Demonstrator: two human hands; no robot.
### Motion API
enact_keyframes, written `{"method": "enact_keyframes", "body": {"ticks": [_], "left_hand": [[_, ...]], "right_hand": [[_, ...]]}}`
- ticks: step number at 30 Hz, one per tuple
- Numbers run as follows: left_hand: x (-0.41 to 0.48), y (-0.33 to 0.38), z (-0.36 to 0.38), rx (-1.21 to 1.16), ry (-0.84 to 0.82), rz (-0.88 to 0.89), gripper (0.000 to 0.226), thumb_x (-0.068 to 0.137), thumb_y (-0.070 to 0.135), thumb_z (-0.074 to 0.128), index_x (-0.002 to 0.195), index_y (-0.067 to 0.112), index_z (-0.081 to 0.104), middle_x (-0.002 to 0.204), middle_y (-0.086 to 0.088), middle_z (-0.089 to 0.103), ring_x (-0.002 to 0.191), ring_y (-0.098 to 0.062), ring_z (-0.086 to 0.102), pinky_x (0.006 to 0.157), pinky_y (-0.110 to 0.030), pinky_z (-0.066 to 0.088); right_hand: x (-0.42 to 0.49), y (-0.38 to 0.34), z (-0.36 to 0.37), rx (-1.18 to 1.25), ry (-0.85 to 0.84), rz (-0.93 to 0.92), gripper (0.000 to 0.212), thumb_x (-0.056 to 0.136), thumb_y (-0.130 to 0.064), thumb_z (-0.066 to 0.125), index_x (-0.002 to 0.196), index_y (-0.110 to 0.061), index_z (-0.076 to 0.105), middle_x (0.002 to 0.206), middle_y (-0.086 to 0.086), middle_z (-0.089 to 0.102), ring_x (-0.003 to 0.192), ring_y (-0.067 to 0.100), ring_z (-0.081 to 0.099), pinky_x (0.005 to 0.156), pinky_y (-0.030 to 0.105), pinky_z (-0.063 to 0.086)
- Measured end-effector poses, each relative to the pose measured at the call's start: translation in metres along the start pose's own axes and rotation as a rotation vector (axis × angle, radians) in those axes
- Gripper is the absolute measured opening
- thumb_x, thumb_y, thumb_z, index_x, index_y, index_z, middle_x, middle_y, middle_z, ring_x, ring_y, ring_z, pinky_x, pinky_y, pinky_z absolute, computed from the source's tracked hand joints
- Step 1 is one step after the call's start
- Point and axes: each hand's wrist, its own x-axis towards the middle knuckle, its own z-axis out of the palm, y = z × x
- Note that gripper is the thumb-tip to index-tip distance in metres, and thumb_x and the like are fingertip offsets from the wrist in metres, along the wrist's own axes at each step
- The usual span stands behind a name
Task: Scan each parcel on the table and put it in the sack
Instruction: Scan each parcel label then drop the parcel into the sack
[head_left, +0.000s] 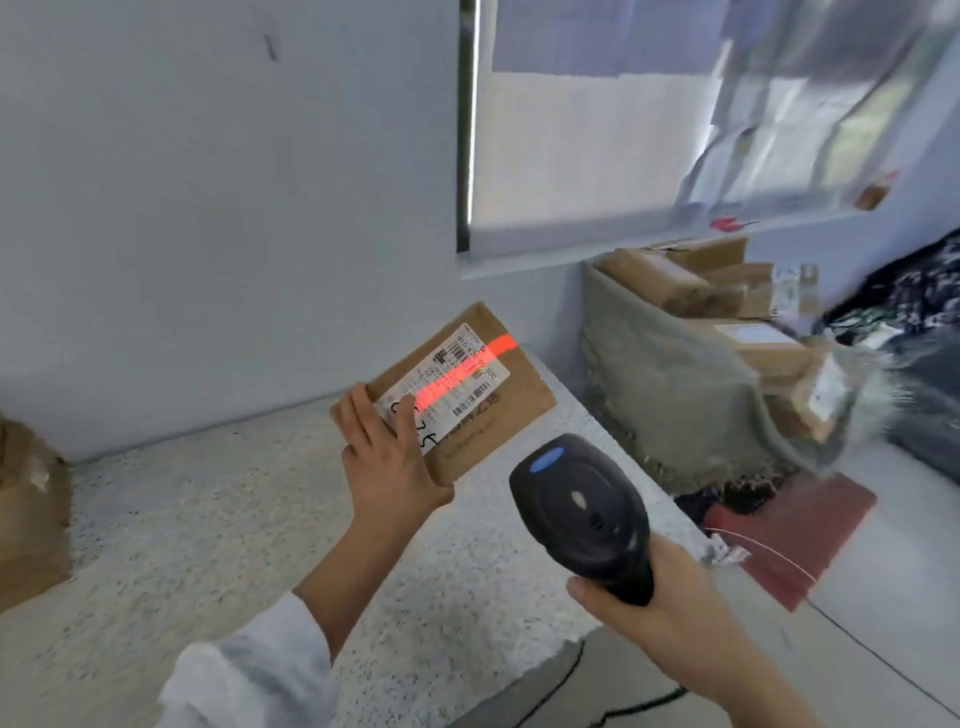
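My left hand (387, 457) holds a brown cardboard parcel (498, 410) tilted up above the speckled table (208, 530), fingers lying over the near end of its white label (457, 379). A red scan line runs across that label. My right hand (670, 603) grips a black barcode scanner (584, 512) by its handle, aimed at the parcel from the lower right. The grey-green sack (675, 384) stands on the floor right of the table, open, with several brown parcels (691, 280) inside.
Another brown box (31, 514) sits at the table's left edge. A dark red mat (795, 535) lies on the floor by the sack. Dark patterned fabric (914, 296) is at far right. The wall and a window are behind the table.
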Motion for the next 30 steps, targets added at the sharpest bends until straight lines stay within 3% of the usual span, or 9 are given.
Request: {"method": "enact_keyframes", "body": {"ticks": [4, 8, 10, 15, 20, 30], "left_hand": [[0.006, 0.09, 0.025, -0.059, 0.002, 0.102, 0.11, 0.027, 0.04, 0.088, 0.119, 0.013, 0.035, 0.134, -0.034, 0.033, 0.129, -0.049, 0.026, 0.064, -0.051, 0.053], [0.012, 0.159, 0.042, -0.08, -0.021, 0.169, 0.109, 0.028, 0.037, 0.088, 0.119, 0.015, 0.032, 0.138, -0.034, 0.03, 0.132, -0.047, 0.021, 0.069, -0.052, 0.052], [0.017, 0.185, 0.049, -0.077, -0.017, 0.213, 0.111, 0.029, 0.038, 0.089, 0.12, 0.016, 0.03, 0.14, -0.034, 0.028, 0.133, -0.043, 0.015, 0.072, -0.055, 0.051], [0.049, 0.239, 0.068, -0.059, -0.031, 0.273, 0.111, 0.029, 0.041, 0.089, 0.12, 0.016, 0.031, 0.138, -0.029, 0.027, 0.132, -0.045, 0.016, 0.072, -0.056, 0.052], [0.094, 0.286, 0.091, -0.078, 0.004, 0.315, 0.106, 0.029, 0.043, 0.085, 0.117, 0.014, 0.034, 0.133, -0.033, 0.032, 0.129, -0.047, 0.024, 0.063, -0.051, 0.053], [0.173, 0.354, 0.134, -0.05, 0.017, 0.287, 0.104, 0.031, 0.041, 0.084, 0.119, 0.016, 0.033, 0.135, -0.031, 0.03, 0.131, -0.045, 0.021, 0.066, -0.053, 0.05]], "right_hand": [[-0.026, 0.036, -0.065, -0.072, 0.068, -0.044, 0.029, 0.077, -0.019, 0.074, 0.085, -0.039, 0.055, 0.087, -0.032, 0.062, 0.075, -0.006, 0.06, 0.06, 0.007, 0.043], [-0.043, 0.069, -0.116, -0.087, 0.143, -0.035, 0.029, 0.078, -0.015, 0.073, 0.084, -0.038, 0.056, 0.075, -0.031, 0.062, 0.067, -0.002, 0.059, 0.056, 0.008, 0.04], [-0.046, 0.08, -0.137, -0.068, 0.164, -0.024, 0.032, 0.077, -0.014, 0.073, 0.084, -0.041, 0.056, 0.081, -0.035, 0.061, 0.072, -0.002, 0.059, 0.059, 0.007, 0.042], [-0.031, 0.11, -0.184, -0.098, 0.214, -0.024, 0.031, 0.077, -0.019, 0.072, 0.079, -0.044, 0.054, 0.091, -0.022, 0.062, 0.073, 0.006, 0.06, 0.061, 0.013, 0.042], [0.007, 0.138, -0.227, -0.101, 0.222, -0.01, 0.028, 0.078, -0.023, 0.073, 0.085, -0.044, 0.056, 0.089, -0.025, 0.064, 0.077, 0.002, 0.061, 0.065, 0.012, 0.044], [0.103, 0.187, -0.303, -0.087, 0.215, -0.037, 0.013, 0.079, -0.029, 0.072, 0.087, -0.031, 0.062, 0.084, -0.01, 0.066, 0.074, 0.009, 0.061, 0.067, 0.024, 0.047]]}}
